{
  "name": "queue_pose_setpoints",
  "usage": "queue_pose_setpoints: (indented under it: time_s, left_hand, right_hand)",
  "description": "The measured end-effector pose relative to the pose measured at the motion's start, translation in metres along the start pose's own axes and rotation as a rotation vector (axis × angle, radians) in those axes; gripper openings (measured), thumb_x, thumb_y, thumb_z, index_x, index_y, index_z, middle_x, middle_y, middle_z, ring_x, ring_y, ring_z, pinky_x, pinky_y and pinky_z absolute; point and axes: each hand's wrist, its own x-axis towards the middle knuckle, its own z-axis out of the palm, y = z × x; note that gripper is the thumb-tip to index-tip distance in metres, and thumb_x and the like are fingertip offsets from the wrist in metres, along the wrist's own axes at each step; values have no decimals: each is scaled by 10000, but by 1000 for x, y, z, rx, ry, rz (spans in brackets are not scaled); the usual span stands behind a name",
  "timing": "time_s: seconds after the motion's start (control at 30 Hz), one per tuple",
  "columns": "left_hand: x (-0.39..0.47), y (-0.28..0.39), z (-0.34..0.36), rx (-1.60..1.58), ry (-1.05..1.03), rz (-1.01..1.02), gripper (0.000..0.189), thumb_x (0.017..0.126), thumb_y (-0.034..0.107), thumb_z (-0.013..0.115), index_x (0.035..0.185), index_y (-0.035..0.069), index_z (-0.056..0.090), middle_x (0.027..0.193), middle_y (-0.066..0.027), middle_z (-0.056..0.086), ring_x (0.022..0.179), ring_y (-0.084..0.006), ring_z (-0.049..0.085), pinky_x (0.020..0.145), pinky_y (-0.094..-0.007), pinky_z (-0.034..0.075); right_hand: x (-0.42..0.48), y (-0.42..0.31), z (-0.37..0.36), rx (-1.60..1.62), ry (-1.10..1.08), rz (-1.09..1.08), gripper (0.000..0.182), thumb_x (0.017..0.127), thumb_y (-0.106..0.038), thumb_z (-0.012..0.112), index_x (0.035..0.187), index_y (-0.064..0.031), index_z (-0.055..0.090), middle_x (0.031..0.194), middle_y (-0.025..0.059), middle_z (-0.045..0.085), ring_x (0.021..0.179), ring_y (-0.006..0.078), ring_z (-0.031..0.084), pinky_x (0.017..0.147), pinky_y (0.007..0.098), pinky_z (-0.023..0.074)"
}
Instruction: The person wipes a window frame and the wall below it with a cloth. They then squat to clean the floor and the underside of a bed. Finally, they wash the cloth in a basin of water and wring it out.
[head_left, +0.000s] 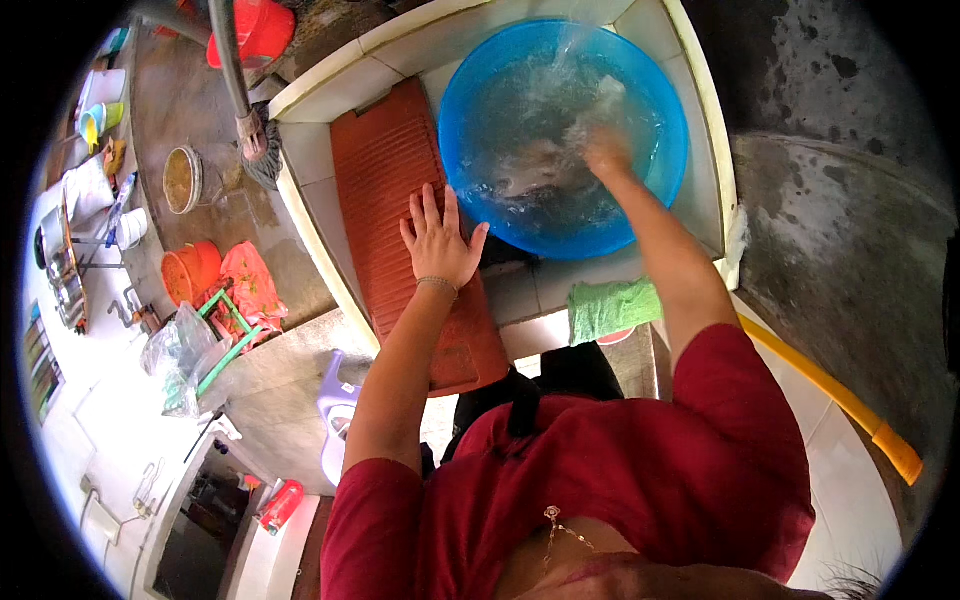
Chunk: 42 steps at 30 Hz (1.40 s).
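Note:
A blue plastic basin of cloudy, stirred-up water stands in a tiled sink. My right hand is partly under the water, its fingers blurred and hidden by splashes. Pale shapes that look like wet cloth show in the water beside it; whether the hand grips any cannot be made out. Water runs in at the basin's far side. To the left, a reddish-brown washboard leans across the sink's front edge. My left hand rests flat on its ridges, fingers spread, holding nothing.
A green cloth hangs over the sink's front rim. Left of the sink are a mop, a bucket, an orange-red pail and a purple plastic stool. A yellow pole lies at right.

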Motion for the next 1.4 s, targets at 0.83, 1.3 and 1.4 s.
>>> queue_pose_setpoints:
  time_s: [0.83, 1.3, 1.4]
  left_hand:
    - [64, -26, -137, -2249, -375, 75, 617, 791, 468, 447, 1225, 47, 326, 1262, -142, 332, 1132, -291, 372, 824, -461, 398]
    - [-24, -98, -2, -586, 184, -19, 510, 754, 283, 544, 1167, 17, 406, 1219, -263, 327, 1142, -389, 298, 952, -398, 265]
    - [-4, -95, -5, -459, 289, 17, 478, 751, 263, 544, 1154, 36, 422, 1228, -250, 326, 1141, -385, 303, 946, -403, 277]
  right_hand:
    - [-141, -269, -231, 669, -138, -840, 279, 785, -163, 518, 1046, -66, 513, 852, 62, 577, 804, 144, 557, 697, 249, 445]
    - [-68, -25, -18, 1257, 38, 735, 394, 835, -338, 436, 1063, -25, 509, 1074, 121, 524, 981, 258, 495, 867, 351, 369]
    - [-72, -50, -8, 1805, -538, 646, 400, 838, -332, 430, 1028, 11, 512, 1020, 136, 549, 942, 264, 518, 865, 383, 377]
